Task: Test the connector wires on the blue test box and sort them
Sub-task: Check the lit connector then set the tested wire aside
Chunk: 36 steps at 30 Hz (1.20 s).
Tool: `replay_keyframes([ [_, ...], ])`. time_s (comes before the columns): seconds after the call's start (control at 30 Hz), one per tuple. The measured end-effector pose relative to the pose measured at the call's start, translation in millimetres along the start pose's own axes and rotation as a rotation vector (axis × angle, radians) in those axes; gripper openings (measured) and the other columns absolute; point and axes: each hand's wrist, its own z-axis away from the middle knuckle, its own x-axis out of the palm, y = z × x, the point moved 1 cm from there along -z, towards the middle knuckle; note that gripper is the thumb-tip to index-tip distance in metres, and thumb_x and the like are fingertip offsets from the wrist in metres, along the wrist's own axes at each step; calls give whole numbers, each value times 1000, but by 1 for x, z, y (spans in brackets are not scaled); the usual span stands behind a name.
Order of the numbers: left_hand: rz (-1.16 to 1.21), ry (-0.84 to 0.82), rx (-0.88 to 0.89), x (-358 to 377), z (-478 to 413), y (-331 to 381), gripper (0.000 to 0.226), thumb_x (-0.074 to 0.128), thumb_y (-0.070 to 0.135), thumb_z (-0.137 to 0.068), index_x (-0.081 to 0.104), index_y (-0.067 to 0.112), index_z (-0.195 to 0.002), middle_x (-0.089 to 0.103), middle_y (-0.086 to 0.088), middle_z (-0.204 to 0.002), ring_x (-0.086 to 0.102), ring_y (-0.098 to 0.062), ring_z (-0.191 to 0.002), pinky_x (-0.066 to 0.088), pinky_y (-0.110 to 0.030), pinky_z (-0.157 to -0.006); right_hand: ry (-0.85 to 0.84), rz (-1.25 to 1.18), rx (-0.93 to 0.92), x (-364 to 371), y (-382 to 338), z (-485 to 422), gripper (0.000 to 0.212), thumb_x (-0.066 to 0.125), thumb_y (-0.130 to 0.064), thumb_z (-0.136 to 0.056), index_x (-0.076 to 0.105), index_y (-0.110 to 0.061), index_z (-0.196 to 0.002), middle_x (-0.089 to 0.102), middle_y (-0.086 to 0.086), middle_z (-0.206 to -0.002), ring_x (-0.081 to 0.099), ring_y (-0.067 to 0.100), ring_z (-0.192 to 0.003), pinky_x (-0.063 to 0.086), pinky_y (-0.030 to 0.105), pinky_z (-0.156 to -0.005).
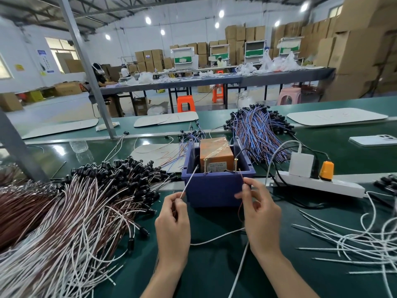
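The blue test box [214, 190] stands mid-table with an orange block [216, 152] inside and two brass screws [235, 165] sticking up at its front rim. My left hand [173, 224] pinches a white wire end [189, 182] whose tip reaches the left screw. My right hand [260, 216] pinches a thin brown wire end [242, 178] just below the right screw. Both ends seem to belong to one connector wire that loops down between my hands.
A big heap of brown-and-white connector wires [71, 216] fills the left. A blue-and-brown wire bundle [257, 130] lies behind the box. Loose white wires [354, 239] spread at the right. A white power strip [322, 186] with plugs and a phone [373, 140] sit right.
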Motion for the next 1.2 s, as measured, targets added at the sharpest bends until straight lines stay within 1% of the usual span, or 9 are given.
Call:
replay_keyframes([
  [0.27,-4,68,-87,-2,-1,-9,19,40,25,-105,57,29,-113,53,17,-57,41,-5,-47,35,-22,-46,-82,-73,127,-10,-9,8,19,56,-30,-100,64,-48,-98,73,-21,-84,46,7,-45,37,14,-47],
  [0.37,-89,117,-79,-8,3,-8,45,40,25,-105,36,28,-150,59,9,-124,57,-3,-107,43,-21,-88,-70,-170,202,-15,-11,11,27,54,-23,-101,69,-41,-88,63,-7,-65,42,4,-48,35,16,-46],
  [0.4,-161,143,-41,-12,4,-6,52,41,22,-105,28,23,-155,43,0,-147,41,-8,-134,34,-25,-104,-59,-203,234,-17,-12,12,30,53,-21,-102,71,-37,-85,58,-1,-62,42,6,-52,35,16,-48],
  [0.47,-284,146,85,-16,9,5,57,44,19,-103,26,16,-157,18,-6,-163,10,-10,-151,20,-34,-117,-22,-290,316,-23,-16,11,34,52,-18,-103,71,-25,-75,49,5,-59,40,9,-54,34,15,-48],
  [0.57,-383,-45,423,-9,23,27,46,41,26,-103,47,15,-147,37,-4,-157,21,-13,-149,31,-44,-118,1,-546,490,-30,-27,4,41,47,-22,-104,60,-16,-65,30,-3,-51,25,12,-46,26,18,-39],
  [0.77,-522,-473,935,28,55,76,37,47,33,-96,74,23,-118,73,10,-115,67,-13,-114,51,-36,-101,106,-1142,580,-57,-60,-24,38,41,-18,-95,50,-20,-58,21,-6,-45,11,9,-37,16,21,-33],
  [0.87,-491,-681,857,39,65,88,36,44,33,-103,69,22,-127,74,12,-111,69,-14,-96,53,-25,-88,218,-1235,626,-85,-66,-33,36,43,-18,-94,49,-21,-58,21,-6,-45,14,9,-34,16,23,-33],
  [1.03,-433,-816,664,57,69,85,35,34,45,-106,56,40,-133,59,26,-132,60,-3,-116,45,-23,-94,330,-1277,661,-135,-54,-45,34,43,-18,-93,50,-22,-61,21,-7,-45,15,9,-33,14,24,-32],
  [1.2,-421,-886,608,82,70,84,31,38,51,-103,61,37,-118,65,24,-89,63,-5,-93,50,-26,-80,410,-1231,624,-189,-35,-56,26,45,-22,-96,64,-21,-79,31,-8,-50,22,9,-37,19,23,-37],
])
